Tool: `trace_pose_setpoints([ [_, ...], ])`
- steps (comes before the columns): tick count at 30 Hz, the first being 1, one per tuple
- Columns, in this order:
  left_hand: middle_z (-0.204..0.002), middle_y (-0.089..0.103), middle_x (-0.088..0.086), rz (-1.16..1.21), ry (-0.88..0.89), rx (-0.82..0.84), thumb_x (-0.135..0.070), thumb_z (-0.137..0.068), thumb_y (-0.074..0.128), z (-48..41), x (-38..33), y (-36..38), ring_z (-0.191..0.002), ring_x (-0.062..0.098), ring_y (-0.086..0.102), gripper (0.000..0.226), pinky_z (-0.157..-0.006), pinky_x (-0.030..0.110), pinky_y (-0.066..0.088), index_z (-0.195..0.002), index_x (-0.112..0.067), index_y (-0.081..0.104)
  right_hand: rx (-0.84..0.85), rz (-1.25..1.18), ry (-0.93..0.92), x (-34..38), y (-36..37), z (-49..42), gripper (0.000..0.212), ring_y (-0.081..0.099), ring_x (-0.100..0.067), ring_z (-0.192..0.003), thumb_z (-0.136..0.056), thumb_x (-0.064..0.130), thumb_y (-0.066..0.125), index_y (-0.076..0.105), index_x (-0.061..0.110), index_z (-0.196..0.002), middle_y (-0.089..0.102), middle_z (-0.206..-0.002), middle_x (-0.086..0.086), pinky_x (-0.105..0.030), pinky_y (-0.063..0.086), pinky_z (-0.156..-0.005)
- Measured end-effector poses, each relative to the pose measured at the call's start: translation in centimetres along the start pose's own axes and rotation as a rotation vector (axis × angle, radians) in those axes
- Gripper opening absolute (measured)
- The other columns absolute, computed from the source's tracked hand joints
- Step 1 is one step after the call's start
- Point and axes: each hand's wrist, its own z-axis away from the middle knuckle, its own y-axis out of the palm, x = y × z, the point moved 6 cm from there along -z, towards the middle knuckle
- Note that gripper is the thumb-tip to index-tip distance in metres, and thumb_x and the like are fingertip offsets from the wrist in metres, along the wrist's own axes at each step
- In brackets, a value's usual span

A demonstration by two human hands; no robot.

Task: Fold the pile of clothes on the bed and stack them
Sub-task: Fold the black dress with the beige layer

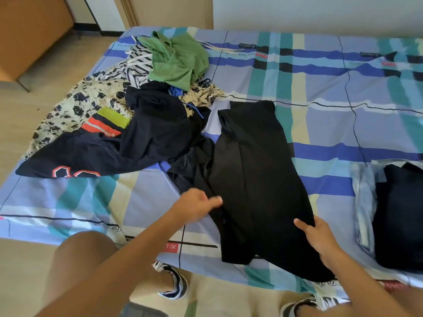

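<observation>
A black garment [256, 179] lies lengthwise on the plaid bedsheet [320, 124], its sides folded inward. My left hand [196, 205] pinches its left edge near the middle. My right hand [317, 236] grips its right edge lower down, thumb on top of the cloth. To the left sits the unfolded pile: a navy shirt with orange numbers [109, 152], a floral piece [87, 104], a striped piece [137, 65] and a green shirt [178, 58] on top. At the right edge rests a stack of folded clothes [398, 213], dark on top of pale blue.
The bed's near edge runs along the bottom, with my knee [80, 271] and sneakers [174, 280] against it. A wooden cabinet [29, 35] stands on the floor at the far left. Bare sheet spreads across the bed's far right.
</observation>
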Motion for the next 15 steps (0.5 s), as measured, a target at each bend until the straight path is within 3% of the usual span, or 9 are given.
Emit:
trace_pose_setpoints([
  [3, -0.106, 0.059, 0.006, 0.287, -0.085, -0.297, -0.054, -0.084, 0.068, -2.2, 0.0, -1.1, -0.098, 0.024, 0.060, 0.051, -0.086, 0.035, 0.050, -0.109, -0.015, 0.050, -0.009, -0.090, 0.012, 0.4, 0.2, 0.2, 0.057, 0.056, -0.024, -0.106, -0.090, 0.044, 0.068, 0.052, 0.017, -0.137, 0.061, -0.126, -0.005, -0.039, 0.047, -0.087],
  [5, -0.129, 0.052, 0.009, 0.422, -0.103, -0.291, -0.051, -0.085, 0.071, -3.9, -0.6, -0.7, -0.113, 0.028, 0.057, 0.071, -0.095, 0.041, 0.053, -0.136, -0.014, 0.037, -0.023, -0.121, 0.024, 1.0, 0.2, 0.1, 0.063, 0.055, -0.023, -0.106, -0.088, 0.050, 0.068, 0.050, 0.018, -0.138, 0.059, -0.127, -0.005, -0.040, 0.047, -0.086],
  [7, -0.134, 0.051, 0.010, 0.509, -0.134, -0.249, -0.043, -0.087, 0.072, -5.2, -1.5, -0.7, -0.107, 0.027, 0.060, 0.084, -0.083, 0.038, 0.058, -0.150, -0.016, 0.024, -0.020, -0.119, 0.025, 1.8, 0.1, -0.3, 0.067, 0.056, -0.030, -0.118, -0.087, 0.051, 0.069, 0.045, 0.019, -0.142, 0.055, -0.137, -0.007, -0.045, 0.048, -0.094],
  [9, -0.125, 0.059, 0.009, 0.455, -0.132, -0.139, -0.032, -0.090, 0.071, -6.4, -2.5, -0.6, -0.095, 0.024, 0.063, 0.077, -0.073, 0.036, 0.058, -0.151, -0.015, 0.027, -0.011, -0.092, 0.024, 2.4, -0.1, -0.6, 0.069, 0.052, -0.034, -0.127, -0.088, 0.048, 0.069, 0.043, 0.018, -0.145, 0.052, -0.143, -0.009, -0.050, 0.047, -0.103],
  [12, -0.129, 0.064, 0.004, 0.367, -0.066, 0.057, -0.026, -0.092, 0.070, -6.3, -3.7, -0.8, -0.112, 0.022, 0.063, 0.054, -0.095, 0.038, 0.053, -0.142, -0.017, 0.050, -0.008, -0.028, 0.021, 2.6, -0.3, -0.9, 0.064, 0.051, -0.037, -0.129, -0.091, 0.040, 0.069, 0.044, 0.014, -0.144, 0.052, -0.143, -0.012, -0.053, 0.045, -0.106],
  [15, -0.121, 0.071, 0.000, 0.602, 0.056, 0.193, -0.034, -0.095, 0.066, -4.2, -3.2, -1.5, -0.113, 0.019, 0.067, 0.035, -0.100, 0.037, 0.052, -0.127, -0.022, 0.065, -0.009, 0.039, 0.009, 2.3, -0.4, -1.2, 0.054, 0.051, -0.038, -0.129, -0.095, 0.031, 0.065, 0.046, 0.012, -0.141, 0.053, -0.142, -0.014, -0.052, 0.044, -0.106],
])
